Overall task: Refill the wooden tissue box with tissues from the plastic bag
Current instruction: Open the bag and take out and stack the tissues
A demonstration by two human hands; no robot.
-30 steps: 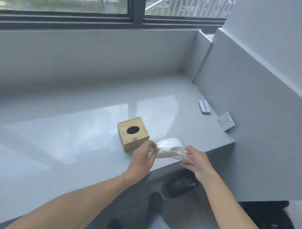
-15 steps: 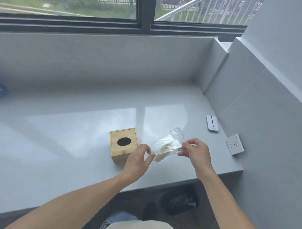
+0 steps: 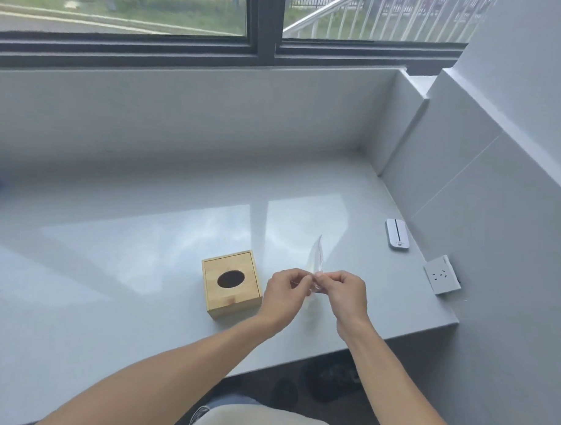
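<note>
The wooden tissue box (image 3: 231, 283) stands on the grey ledge (image 3: 144, 255), its dark oval hole facing up. Just right of it I hold the clear plastic bag (image 3: 315, 259) upright and edge-on above the ledge. My left hand (image 3: 285, 296) and my right hand (image 3: 343, 292) both pinch the bag at its middle, fingertips nearly touching. The tissues inside are hard to make out from this angle; the bag's lower part hangs between my hands.
A white flat device with a dark stripe (image 3: 397, 234) lies near the right wall. A wall socket (image 3: 442, 275) sits on the right wall by the ledge corner. The ledge's front edge runs just under my wrists; dark shoes (image 3: 333, 379) are on the floor below.
Both hands have come together and turned the bag upright and edge-on; earlier it was held slanted and stretched between them. The camera view has lifted slightly.
</note>
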